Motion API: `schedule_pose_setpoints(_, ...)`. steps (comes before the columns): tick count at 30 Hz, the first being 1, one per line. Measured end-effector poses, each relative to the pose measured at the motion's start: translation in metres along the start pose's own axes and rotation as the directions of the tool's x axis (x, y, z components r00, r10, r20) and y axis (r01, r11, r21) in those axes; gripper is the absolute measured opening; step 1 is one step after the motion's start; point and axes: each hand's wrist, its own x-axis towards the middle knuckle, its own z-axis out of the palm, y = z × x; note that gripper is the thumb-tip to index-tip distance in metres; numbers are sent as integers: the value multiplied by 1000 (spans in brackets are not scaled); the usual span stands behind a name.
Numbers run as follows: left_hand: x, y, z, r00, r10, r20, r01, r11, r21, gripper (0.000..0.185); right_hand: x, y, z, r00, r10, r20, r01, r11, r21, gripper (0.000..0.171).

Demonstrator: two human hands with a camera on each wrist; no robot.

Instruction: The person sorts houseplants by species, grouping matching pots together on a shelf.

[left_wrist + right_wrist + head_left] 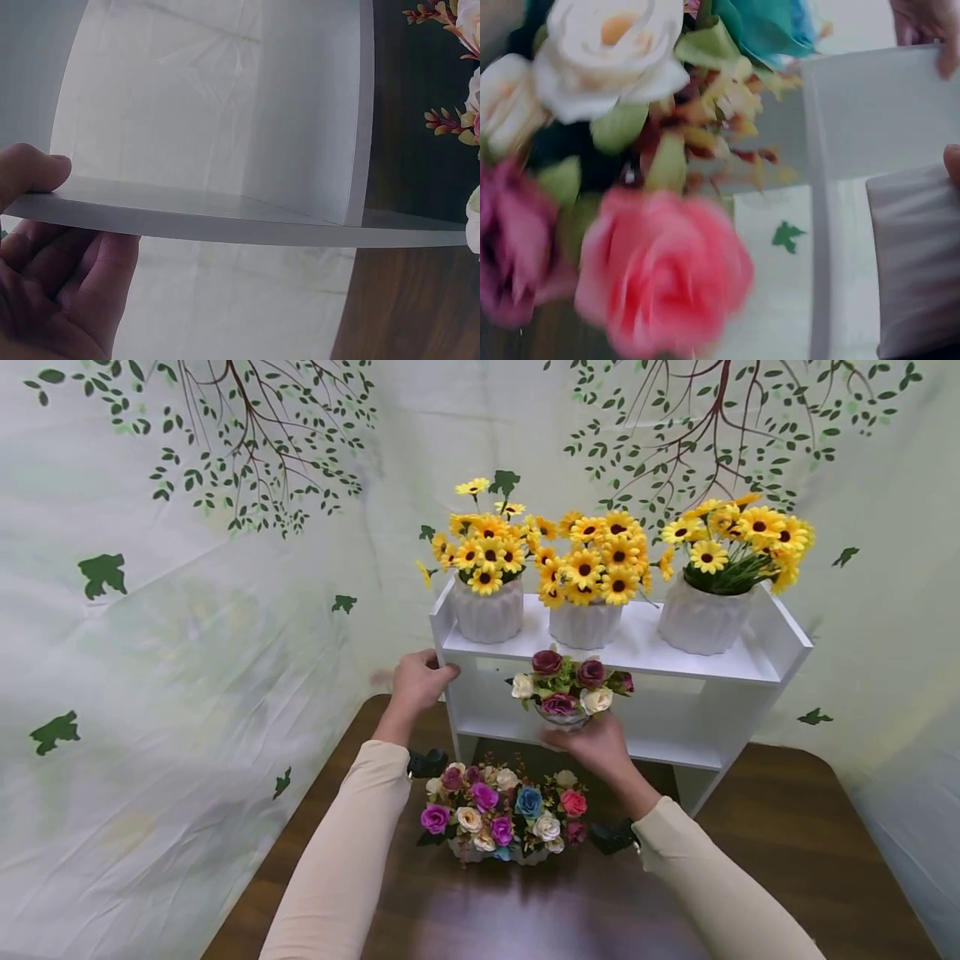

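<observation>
My left hand (422, 681) pinches the left side panel of a white two-tier shelf (465, 693); in the left wrist view the thumb (37, 169) lies on one face of the panel and the fingers on the other. With my right hand (600, 747) I hold a small pot of roses (564, 683), purple and cream, in front of the shelf's lower tier. Its pale ribbed pot (915, 255) shows in the right wrist view, where most of that hand is out of frame. On the upper tier stand three white pots (489, 610) of yellow sunflowers (588, 560).
Mixed artificial roses (502, 810) in white pots stand on the dark wooden table (810, 860), between my forearms and in front of the shelf. Pale fabric walls (225, 610) with printed branches and leaves enclose the table behind and at both sides.
</observation>
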Motion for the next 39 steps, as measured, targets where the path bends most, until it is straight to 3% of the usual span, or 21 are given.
schedule_pose_setpoints(9,0,-1,2,1000,-4,-4,4,1000,-29,37,26,-6,44,998,49,-39,-49,999,20,90)
schedule_pose_setpoints(19,-1,1,9,1000,-4,28,5,999,-48,38,42,-12,65,973,154,-169,-144,987,74,104)
schedule_pose_setpoints(28,4,-1,-3,1000,-16,6,16,1000,-3,39,62,-18,101,952,171,-254,-124,974,189,110)
schedule_pose_setpoints(32,3,-1,-2,1000,-7,12,7,1000,-8,38,64,-19,105,942,194,-273,-155,975,158,109)
schedule_pose_setpoints(39,-1,0,1,1000,-3,-6,3,1000,-12,35,66,-19,104,952,201,-230,-196,980,45,110)
